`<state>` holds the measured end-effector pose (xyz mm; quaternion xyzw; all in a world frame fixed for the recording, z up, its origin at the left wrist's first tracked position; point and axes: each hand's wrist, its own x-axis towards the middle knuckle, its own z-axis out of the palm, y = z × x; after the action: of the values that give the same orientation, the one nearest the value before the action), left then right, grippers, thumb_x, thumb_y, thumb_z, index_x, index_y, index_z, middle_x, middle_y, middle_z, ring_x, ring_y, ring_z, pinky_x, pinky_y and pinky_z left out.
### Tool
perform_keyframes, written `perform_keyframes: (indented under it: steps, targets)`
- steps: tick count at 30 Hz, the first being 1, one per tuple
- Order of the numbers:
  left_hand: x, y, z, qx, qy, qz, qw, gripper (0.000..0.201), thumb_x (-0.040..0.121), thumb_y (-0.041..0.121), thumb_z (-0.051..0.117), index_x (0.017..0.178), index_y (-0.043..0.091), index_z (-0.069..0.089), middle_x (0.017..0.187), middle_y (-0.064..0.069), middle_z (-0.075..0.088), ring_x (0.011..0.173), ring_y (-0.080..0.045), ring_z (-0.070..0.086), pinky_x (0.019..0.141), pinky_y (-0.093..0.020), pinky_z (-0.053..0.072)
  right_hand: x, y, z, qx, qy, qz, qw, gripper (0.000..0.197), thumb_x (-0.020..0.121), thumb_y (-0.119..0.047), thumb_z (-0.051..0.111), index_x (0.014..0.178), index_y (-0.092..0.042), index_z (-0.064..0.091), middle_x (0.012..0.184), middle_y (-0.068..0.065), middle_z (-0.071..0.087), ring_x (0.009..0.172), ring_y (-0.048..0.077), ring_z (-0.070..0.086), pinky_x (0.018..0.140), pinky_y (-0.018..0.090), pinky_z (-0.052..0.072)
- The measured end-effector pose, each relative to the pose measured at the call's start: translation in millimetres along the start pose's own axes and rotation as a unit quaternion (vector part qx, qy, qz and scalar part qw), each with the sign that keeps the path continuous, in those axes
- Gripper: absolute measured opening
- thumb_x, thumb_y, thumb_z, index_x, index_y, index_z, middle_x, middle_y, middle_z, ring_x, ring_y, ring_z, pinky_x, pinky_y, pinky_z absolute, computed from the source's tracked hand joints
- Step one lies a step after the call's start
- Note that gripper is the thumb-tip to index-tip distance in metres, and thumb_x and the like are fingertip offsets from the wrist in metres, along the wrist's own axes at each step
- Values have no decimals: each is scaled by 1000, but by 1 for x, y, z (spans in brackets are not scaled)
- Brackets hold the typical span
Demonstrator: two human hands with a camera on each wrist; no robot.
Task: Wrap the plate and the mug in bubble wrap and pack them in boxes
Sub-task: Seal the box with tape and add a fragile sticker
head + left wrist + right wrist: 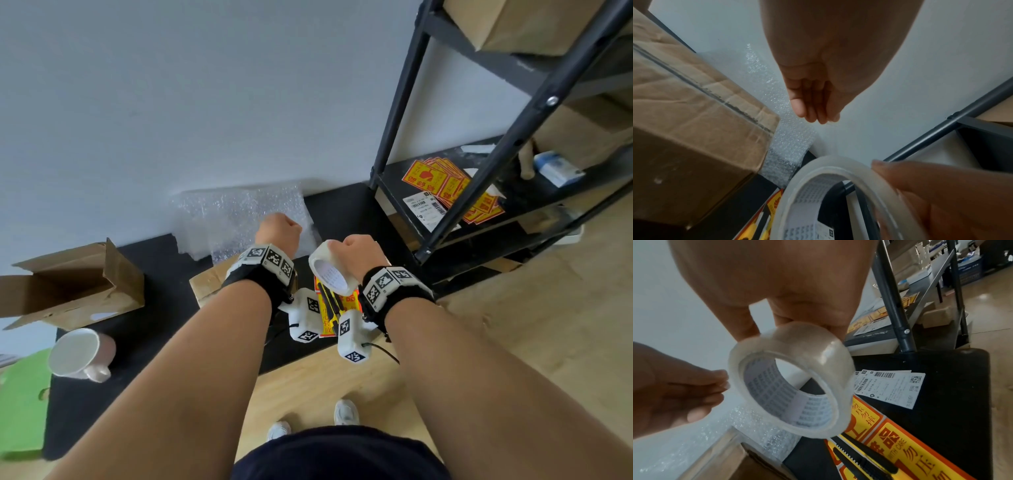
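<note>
A white mug (80,354) lies on its side at the left of the black mat (164,315). A sheet of bubble wrap (236,219) leans against the wall behind a closed cardboard box (209,282). My right hand (356,248) grips a roll of clear tape (330,274) in the air above the mat; the right wrist view shows the fingers curled over the tape roll's (807,344) top. My left hand (279,228) hovers over the bubble wrap with its fingers curled, tips together, and nothing visible in them (818,105). No plate is in view.
An open empty cardboard box (68,284) lies at the far left. Yellow fragile stickers (890,443) and a black cutter (865,459) lie under the roll, with a shipping label (890,386) beside them. A black metal shelf (479,171) stands close on the right.
</note>
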<state>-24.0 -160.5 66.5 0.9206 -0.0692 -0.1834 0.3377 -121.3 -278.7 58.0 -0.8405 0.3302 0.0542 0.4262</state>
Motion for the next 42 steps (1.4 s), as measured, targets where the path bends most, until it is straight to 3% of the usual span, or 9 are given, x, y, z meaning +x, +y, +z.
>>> perform_keyframes:
  steps: [5,9,13,16,21,27,33,38,42]
  targets:
    - [-9,-9,11,13,-24,-19,999,32,94,12,51,62,16,49,78,-8,57,73,-25,52,69,-29,42,2,-1,1,-80,-23,41,996,35,82,-43,54,65,-13,48,61,2,51,58,19,51,54,27,38]
    - [-13,-16,9,-8,-13,-21,1000,22,96,15,51,75,12,59,82,-7,60,79,-24,56,70,-29,44,-5,7,0,-142,-38,53,988,28,78,-42,60,83,-15,53,78,1,59,75,21,62,74,32,52]
    - [-5,-14,-3,-1,-32,-13,999,20,93,12,52,79,5,64,88,-13,64,81,-26,57,75,-33,47,-12,19,2,-101,-18,77,992,44,81,-56,64,96,-16,55,89,1,53,81,19,52,72,29,41]
    - [1,-21,-8,9,-29,-9,999,18,94,14,54,82,6,64,85,-9,62,76,-22,55,67,-28,44,-10,13,7,-65,-25,89,994,59,77,-66,59,101,-11,57,91,4,58,85,22,57,75,33,43]
    - [11,-32,-16,17,-5,3,1000,26,95,19,56,70,17,55,70,-1,55,64,-15,50,59,-26,42,-12,1,10,-9,-63,77,995,44,88,-39,60,119,-8,64,121,12,64,113,29,59,86,31,46]
    - [23,-44,-22,51,-6,10,999,11,95,20,55,92,13,63,88,-3,63,82,-19,58,69,-30,43,-18,-6,26,29,-67,58,996,45,89,-38,60,127,-14,55,113,11,63,106,29,60,91,33,49]
    - [36,-56,-22,56,3,17,998,12,94,20,56,93,13,66,88,-2,63,82,-18,58,71,-30,46,-1,-7,49,27,-55,62,996,28,86,-42,64,68,-26,49,73,-7,50,78,15,51,71,28,43]
    - [45,-64,-16,59,-16,12,998,14,95,21,55,96,13,67,89,-1,63,83,-18,58,75,-30,48,5,-4,57,26,-47,91,994,29,83,-41,63,65,-23,48,67,-4,50,56,11,46,51,22,41]
    - [50,-65,-15,52,-21,13,998,13,94,20,57,93,13,67,88,-1,63,81,-17,58,75,-30,48,7,-8,58,32,-44,107,993,27,80,-41,62,65,-23,49,67,-2,52,60,15,51,65,32,52]
